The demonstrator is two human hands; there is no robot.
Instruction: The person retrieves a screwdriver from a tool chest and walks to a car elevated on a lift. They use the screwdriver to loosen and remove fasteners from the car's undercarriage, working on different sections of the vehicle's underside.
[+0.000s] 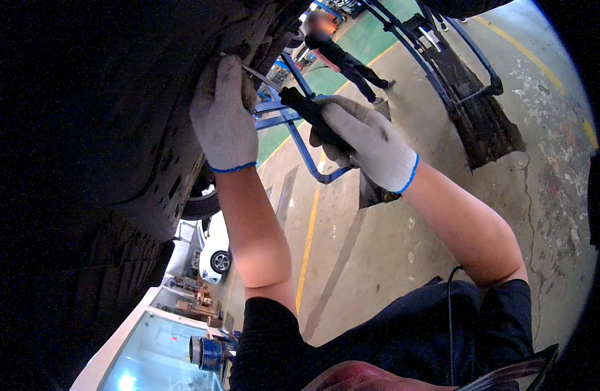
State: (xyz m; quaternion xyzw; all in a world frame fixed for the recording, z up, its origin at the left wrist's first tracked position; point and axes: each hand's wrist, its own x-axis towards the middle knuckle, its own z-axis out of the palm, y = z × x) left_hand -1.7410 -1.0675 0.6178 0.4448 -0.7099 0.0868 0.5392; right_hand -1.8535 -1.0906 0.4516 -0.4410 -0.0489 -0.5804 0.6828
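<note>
My left hand [223, 117], in a pale knit glove with blue cuff, is raised to the dark underside of a vehicle [98, 130], fingers curled by the tip of a thin metal shaft; what they hold is hidden. My right hand [359, 140], gloved alike, grips the black handle of a tool [300, 103], whose shaft [264, 78] slants up to the left hand and underbody.
Blue lift arms [306, 156] and a dark lift frame [463, 98] stand below and beside me over the marked floor [339, 260]. Another person [342, 65] in dark clothes walks behind. A white car [214, 241] and a blue cylindrical container [209, 352] are farther back.
</note>
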